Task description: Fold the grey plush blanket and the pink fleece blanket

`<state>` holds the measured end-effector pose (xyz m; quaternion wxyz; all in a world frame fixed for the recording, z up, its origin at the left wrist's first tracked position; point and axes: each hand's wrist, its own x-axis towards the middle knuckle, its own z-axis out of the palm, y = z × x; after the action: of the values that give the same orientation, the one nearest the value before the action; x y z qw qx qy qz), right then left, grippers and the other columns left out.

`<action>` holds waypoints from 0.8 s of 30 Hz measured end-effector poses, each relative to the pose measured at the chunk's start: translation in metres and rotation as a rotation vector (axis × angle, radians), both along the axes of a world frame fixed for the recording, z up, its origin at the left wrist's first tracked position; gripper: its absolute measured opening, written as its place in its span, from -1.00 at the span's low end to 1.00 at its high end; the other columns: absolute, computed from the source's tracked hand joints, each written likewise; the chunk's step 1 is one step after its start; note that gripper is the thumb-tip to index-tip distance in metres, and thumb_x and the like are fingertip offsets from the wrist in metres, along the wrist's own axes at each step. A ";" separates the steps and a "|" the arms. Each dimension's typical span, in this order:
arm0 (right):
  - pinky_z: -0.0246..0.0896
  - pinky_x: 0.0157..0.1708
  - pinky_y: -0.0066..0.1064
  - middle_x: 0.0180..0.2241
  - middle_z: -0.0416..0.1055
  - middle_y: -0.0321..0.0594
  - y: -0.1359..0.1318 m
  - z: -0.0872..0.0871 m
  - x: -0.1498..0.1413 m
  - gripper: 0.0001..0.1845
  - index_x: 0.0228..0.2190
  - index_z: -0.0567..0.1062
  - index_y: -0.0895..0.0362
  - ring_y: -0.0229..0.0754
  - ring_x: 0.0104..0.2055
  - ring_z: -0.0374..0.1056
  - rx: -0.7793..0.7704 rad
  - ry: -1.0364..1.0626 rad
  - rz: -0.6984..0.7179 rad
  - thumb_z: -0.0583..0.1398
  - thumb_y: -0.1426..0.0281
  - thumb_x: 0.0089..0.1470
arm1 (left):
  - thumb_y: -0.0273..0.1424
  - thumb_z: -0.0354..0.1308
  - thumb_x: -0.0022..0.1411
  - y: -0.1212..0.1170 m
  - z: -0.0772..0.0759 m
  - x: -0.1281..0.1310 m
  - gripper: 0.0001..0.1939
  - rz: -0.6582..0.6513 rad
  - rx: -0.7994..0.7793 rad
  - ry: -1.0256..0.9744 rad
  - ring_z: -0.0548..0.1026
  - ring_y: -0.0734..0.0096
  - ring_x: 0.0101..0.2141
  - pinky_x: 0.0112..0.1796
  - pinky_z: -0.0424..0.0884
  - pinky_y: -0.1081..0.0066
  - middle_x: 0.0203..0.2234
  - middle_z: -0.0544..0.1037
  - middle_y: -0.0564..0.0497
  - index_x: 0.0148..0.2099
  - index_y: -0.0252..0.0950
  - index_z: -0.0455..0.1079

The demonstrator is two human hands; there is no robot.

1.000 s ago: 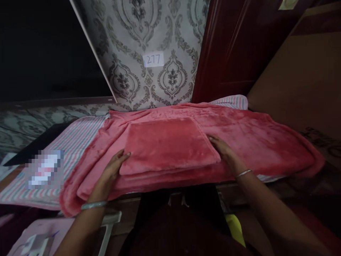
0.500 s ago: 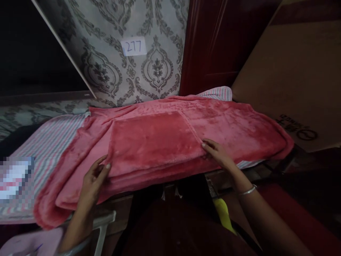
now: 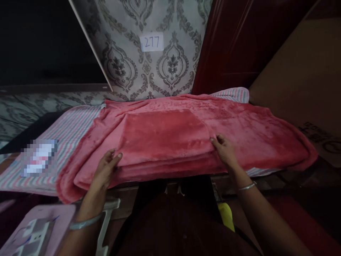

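A coral-pink plush blanket [image 3: 165,131] is spread out, with a darker folded rectangle in its middle. At that rectangle's lower left corner, my left hand [image 3: 108,167] has thumb and fingers closed on the blanket's edge. My right hand [image 3: 225,151] pinches the opposite edge, near the lower right corner, where a small tip of fabric pokes up between the fingers. Several layers show along the front fold. Each wrist wears a silvery bangle.
Under the blanket lies a striped cloth [image 3: 77,124], with a blurred-out item [image 3: 39,158] on it at left. A dark screen [image 3: 50,42] stands behind left, a cardboard box [image 3: 301,78] at right. A pink stool-like surface [image 3: 45,217] holds a white device lower left.
The view has shifted, so the scene sits farther right. My right hand has drawn its fingers closer around the fabric, and the rectangle's right edge now curves. My left hand keeps its corner.
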<state>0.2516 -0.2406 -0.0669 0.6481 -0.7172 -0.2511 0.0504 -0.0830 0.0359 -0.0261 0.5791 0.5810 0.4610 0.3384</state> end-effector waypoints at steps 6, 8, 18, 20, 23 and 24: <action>0.32 -0.33 -0.35 -0.41 0.50 -0.29 -0.011 -0.032 -0.002 -0.62 -0.39 0.48 0.04 -0.13 -0.35 0.38 -0.012 0.274 0.061 0.33 0.04 -0.17 | -0.08 0.56 -0.40 0.004 -0.014 -0.007 -0.29 -0.059 -0.154 0.020 0.27 0.60 -0.60 -0.60 0.31 0.50 -0.46 0.29 0.22 -0.19 -0.23 0.40; 0.33 -0.35 -0.35 -0.36 0.52 -0.28 -0.011 -0.029 0.000 -0.57 -0.31 0.50 0.03 -0.12 -0.34 0.40 -0.023 0.288 0.050 0.34 0.02 -0.15 | 0.03 0.52 -0.33 0.007 -0.012 -0.005 -0.33 -0.071 -0.120 0.020 0.33 0.51 -0.55 -0.58 0.33 0.48 -0.47 0.33 0.18 -0.24 -0.23 0.41; 0.43 -0.25 -0.25 -0.26 0.59 -0.17 0.015 0.000 0.016 -0.47 -0.24 0.55 0.08 -0.01 -0.24 0.46 -0.206 0.157 0.127 0.36 -0.03 -0.15 | 0.06 0.51 -0.22 0.002 -0.008 -0.014 -0.37 -0.332 -0.073 -0.009 0.57 0.10 -0.23 -0.13 0.49 0.23 -0.37 0.62 -0.03 -0.18 -0.24 0.56; 0.40 -0.30 -0.26 -0.33 0.58 -0.18 0.021 0.000 0.013 -0.50 -0.28 0.55 0.08 -0.03 -0.29 0.45 -0.224 0.118 0.083 0.34 -0.03 -0.13 | 0.11 0.49 -0.24 0.001 -0.012 -0.013 -0.41 -0.274 -0.051 0.021 0.54 0.15 -0.32 -0.20 0.48 0.25 -0.49 0.57 0.01 -0.32 -0.26 0.54; 0.36 -0.32 -0.28 -0.39 0.53 -0.21 0.027 0.000 0.007 -0.57 -0.34 0.51 0.08 -0.07 -0.34 0.40 -0.121 0.051 0.019 0.29 -0.02 -0.06 | 0.17 0.45 -0.24 0.000 -0.012 -0.007 -0.41 -0.115 0.029 0.037 0.49 0.22 -0.42 -0.29 0.46 0.30 -0.58 0.51 0.04 -0.47 -0.26 0.47; 0.36 -0.30 -0.29 -0.38 0.52 -0.22 0.029 0.001 0.005 -0.59 -0.34 0.50 0.07 -0.08 -0.33 0.39 -0.066 0.023 -0.008 0.26 -0.01 -0.02 | 0.18 0.42 -0.19 0.000 -0.010 -0.004 -0.41 -0.065 0.060 0.021 0.50 0.21 -0.40 -0.29 0.47 0.30 -0.55 0.54 0.02 -0.44 -0.27 0.49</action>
<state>0.2562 -0.2121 -0.0663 0.6270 -0.7386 -0.2390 0.0642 -0.0873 0.0357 -0.0360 0.5672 0.6165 0.4375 0.3269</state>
